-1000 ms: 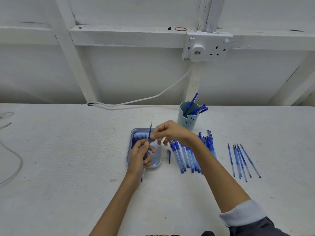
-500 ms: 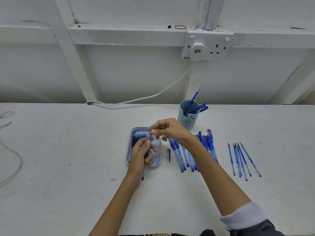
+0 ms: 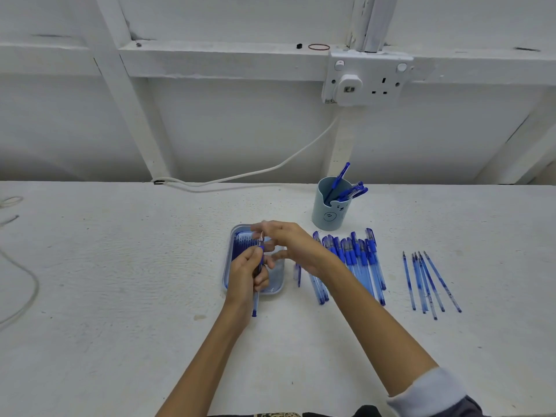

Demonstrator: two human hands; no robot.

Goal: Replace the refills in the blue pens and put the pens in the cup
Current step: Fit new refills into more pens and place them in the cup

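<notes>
My left hand (image 3: pixel 248 273) grips a blue pen barrel (image 3: pixel 255 305) upright over the blue tray (image 3: pixel 278 288), its lower end sticking out below the fist. My right hand (image 3: pixel 288 243) pinches the small clear tip at the top of that pen. The tray holds a row of dark blue refills (image 3: pixel 242 246). A pale blue cup (image 3: pixel 329 210) with several pens in it stands behind. A row of blue pens (image 3: pixel 355 260) lies right of my right wrist. Several loose refills (image 3: pixel 428 282) lie further right. A pen cap (image 3: pixel 298 273) lies beside the tray.
A white cable (image 3: pixel 255 173) runs along the back edge from a wall socket (image 3: pixel 365 81). Another thin cord (image 3: pixel 21 290) loops at the far left of the white table.
The refill that stuck up out of the barrel has gone down inside it. My right hand has come down onto the top of the pen.
</notes>
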